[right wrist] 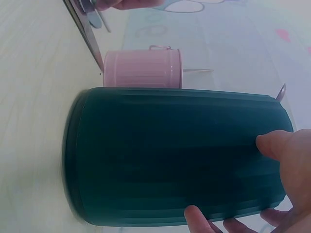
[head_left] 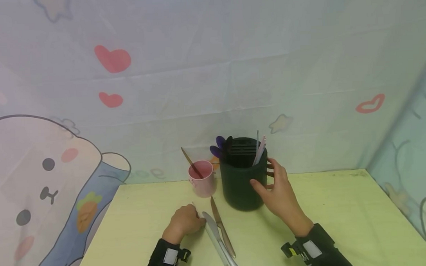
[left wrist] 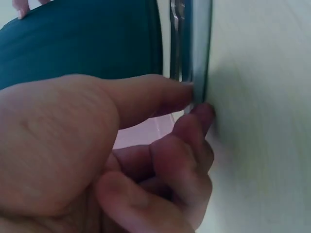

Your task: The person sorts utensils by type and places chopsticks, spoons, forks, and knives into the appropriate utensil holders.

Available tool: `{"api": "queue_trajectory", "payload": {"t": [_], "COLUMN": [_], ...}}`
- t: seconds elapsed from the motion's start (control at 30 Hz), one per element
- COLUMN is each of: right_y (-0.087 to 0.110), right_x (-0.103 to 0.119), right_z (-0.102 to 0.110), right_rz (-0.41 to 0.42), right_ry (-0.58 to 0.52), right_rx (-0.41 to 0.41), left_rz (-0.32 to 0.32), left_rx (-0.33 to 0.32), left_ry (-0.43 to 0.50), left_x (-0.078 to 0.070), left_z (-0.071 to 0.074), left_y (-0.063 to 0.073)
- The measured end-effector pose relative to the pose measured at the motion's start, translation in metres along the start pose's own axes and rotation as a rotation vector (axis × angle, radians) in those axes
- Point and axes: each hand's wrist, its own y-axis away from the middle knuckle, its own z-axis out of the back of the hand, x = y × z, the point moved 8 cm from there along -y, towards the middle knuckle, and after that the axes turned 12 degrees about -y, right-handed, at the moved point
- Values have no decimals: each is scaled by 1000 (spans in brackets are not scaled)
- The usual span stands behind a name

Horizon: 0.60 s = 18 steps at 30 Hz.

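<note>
My left hand (head_left: 186, 221) pinches a long, thin, pale stick (head_left: 217, 248) between thumb and fingertips, low over the table. Right beside that stick lie a silver table knife (head_left: 214, 229) and a second, darker knife (head_left: 221, 226). Around the right side of a tall dark green utensil holder (head_left: 242, 188), my right hand (head_left: 280, 193) rests its thumb on the near wall and its fingers on the far side. The holder stands upright. Dark purple spoon-like heads (head_left: 217, 146), a black slotted piece (head_left: 246, 146) and pale pink sticks (head_left: 259, 151) stick out of it.
Left of the holder stands a small pink bucket (head_left: 203, 184) with a brown stick (head_left: 190, 160) leaning in it. Both stand near the back edge of the pale yellow table (head_left: 342, 214). A printed cloth (head_left: 197, 90) hangs directly behind.
</note>
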Motion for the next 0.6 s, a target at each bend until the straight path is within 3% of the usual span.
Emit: {"api": "queue_trajectory", "payload": {"t": [0.13,0.27,0.37,0.6], "right_y": [1,3,3,1], "right_x": [0,-1,-2,-1], "right_z": [1,1,1,0], "right_rz": [3,-1,-2,7], "right_ry": [1,2,-1,-5], "right_rx": [-3,-3,-3,-6], "left_rz": [45,91,107,216], "left_rx": [-42,-52,-79,-192], "left_ry": [-79,-103,-82,42], "left_x": [23,33,31,10], "left_z": [-22,-30,-24,30], "left_y": [-20,-26,-21,9]}}
